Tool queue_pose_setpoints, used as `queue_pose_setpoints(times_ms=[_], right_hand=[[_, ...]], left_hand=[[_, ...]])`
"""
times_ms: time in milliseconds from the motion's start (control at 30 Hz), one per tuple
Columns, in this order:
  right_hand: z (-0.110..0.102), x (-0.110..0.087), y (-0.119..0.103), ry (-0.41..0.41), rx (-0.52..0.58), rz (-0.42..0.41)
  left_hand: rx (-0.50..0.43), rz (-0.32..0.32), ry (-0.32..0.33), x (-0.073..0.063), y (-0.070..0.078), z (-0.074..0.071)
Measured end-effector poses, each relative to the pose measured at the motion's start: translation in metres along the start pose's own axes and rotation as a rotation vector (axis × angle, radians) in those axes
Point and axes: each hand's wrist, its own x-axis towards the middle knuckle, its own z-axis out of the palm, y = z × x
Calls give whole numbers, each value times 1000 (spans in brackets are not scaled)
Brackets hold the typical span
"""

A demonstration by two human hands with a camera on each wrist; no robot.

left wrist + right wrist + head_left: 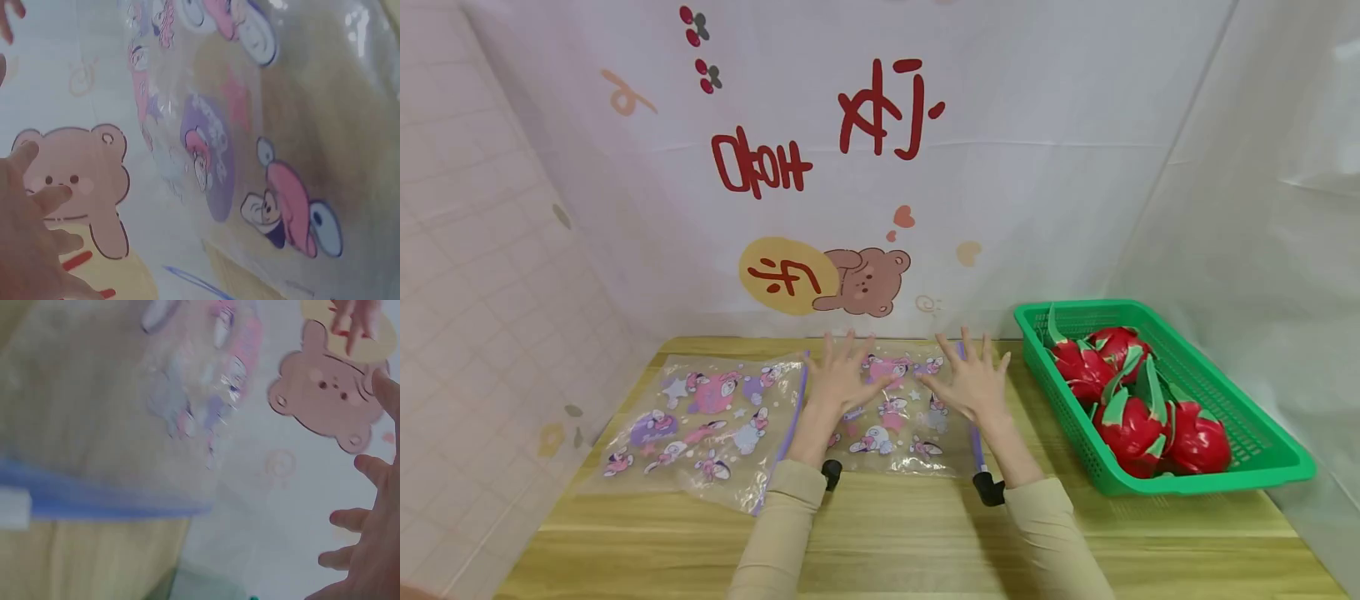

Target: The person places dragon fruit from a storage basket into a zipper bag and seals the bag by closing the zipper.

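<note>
I see the left hand (837,382) and right hand (976,382), fingers apart, empty; left bag (703,425) and middle bag (891,417) look unfilled, dragon fruits (1129,435) sit in the basket (1225,482) by the surface's (887,533) right edge.

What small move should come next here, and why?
Probably bring the right hand to the purple strip along the central bag: the hand is spread, holding nothing, and in the head view that strip passes partly behind it.

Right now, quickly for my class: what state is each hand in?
Left hand: open and spread, holding nothing.
Right hand: open and spread, holding nothing.
</note>
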Motion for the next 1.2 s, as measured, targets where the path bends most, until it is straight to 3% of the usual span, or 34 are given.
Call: queue_pose_setpoints(times_ms=[133, 267, 467, 533, 633, 833, 1000, 1200], right_hand=[[-16, -2, 14, 52, 29, 13], [-30, -7, 39, 107, 57, 55], [-36, -25, 75, 123, 43, 140], [-36, -31, 81, 140, 33, 154], [-34, -36, 86, 172, 29, 161], [-30, -41, 95, 217, 47, 171], [-27, -42, 99, 239, 55, 171], [-23, -42, 101, 295, 50, 150]], left_hand=[[25, 57, 41, -1, 11, 3], [13, 133, 77, -5, 33, 10], [34, 268, 39, -11, 75, 33], [45, 281, 9, -14, 90, 40], [95, 246, -34, -16, 112, 52], [209, 67, -157, -18, 145, 71], [228, -46, -219, -18, 156, 76], [196, -104, -281, -16, 158, 78]])
